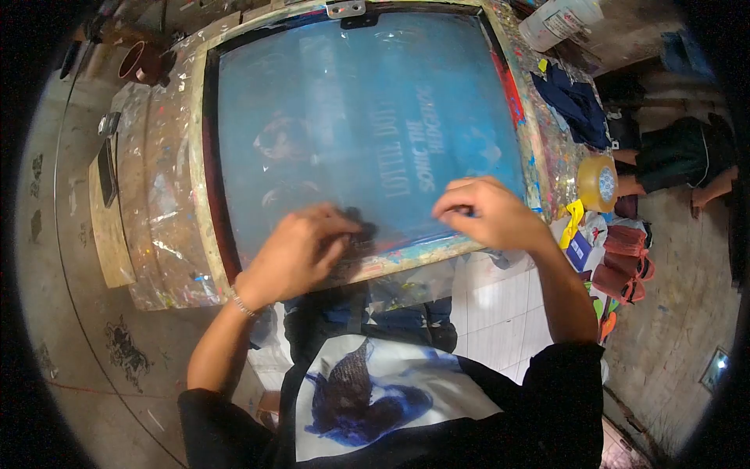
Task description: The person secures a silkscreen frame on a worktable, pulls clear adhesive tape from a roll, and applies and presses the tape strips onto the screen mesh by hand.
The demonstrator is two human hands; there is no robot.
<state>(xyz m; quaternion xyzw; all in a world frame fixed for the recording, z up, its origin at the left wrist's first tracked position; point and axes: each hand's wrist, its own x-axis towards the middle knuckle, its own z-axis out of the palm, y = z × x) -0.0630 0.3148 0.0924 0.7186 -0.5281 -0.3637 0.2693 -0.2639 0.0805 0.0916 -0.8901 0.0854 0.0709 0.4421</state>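
Observation:
A screen-printing frame [199,156] with a pale wooden border and blue mesh [336,86] lies before me. Faint lettering [422,156] and picture shapes show in the mesh. My left hand [301,250], with a bracelet on its wrist, hovers over the near edge, fingers curled and slightly blurred. Beside its fingertips is a dark patch [361,227], perhaps a shadow or a small item. My right hand [496,213] is above the near right corner, thumb and fingers pinched together. Something small and dark shows between them, too small to name.
A metal hinge clamp [346,9] holds the frame's far side. On the paint-stained table to the right are a roll of clear tape [598,184], a dark cloth [574,105] and a white container [558,23]. Another person's leg [672,156] shows farther right.

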